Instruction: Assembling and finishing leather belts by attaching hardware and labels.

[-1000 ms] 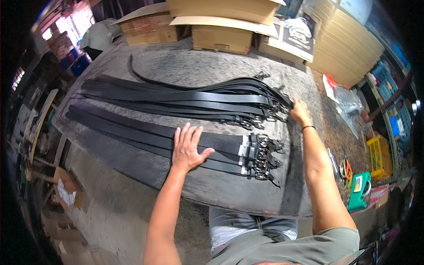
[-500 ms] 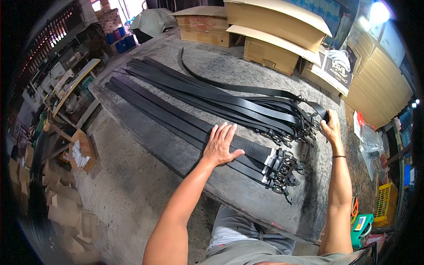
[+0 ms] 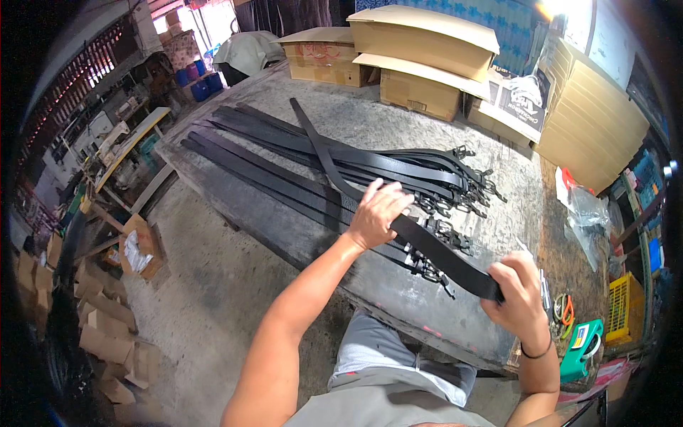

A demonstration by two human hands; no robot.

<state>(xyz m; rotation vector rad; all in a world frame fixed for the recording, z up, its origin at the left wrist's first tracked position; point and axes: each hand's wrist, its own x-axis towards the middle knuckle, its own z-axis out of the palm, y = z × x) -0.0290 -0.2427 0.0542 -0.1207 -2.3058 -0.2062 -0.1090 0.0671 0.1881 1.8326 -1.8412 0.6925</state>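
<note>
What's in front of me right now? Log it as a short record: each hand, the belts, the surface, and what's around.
Left hand: on the held belt partway along; how firmly is unclear
Right hand: closed around that belt's near end
Held belt: black, stretched between the hands; its tail crosses the far pile
Far pile: black belts, buckles toward the right
Near row: black belts, partly under the left hand
Surface: worn grey table
Behind: cardboard boxes
Right side: yellow crate
</note>
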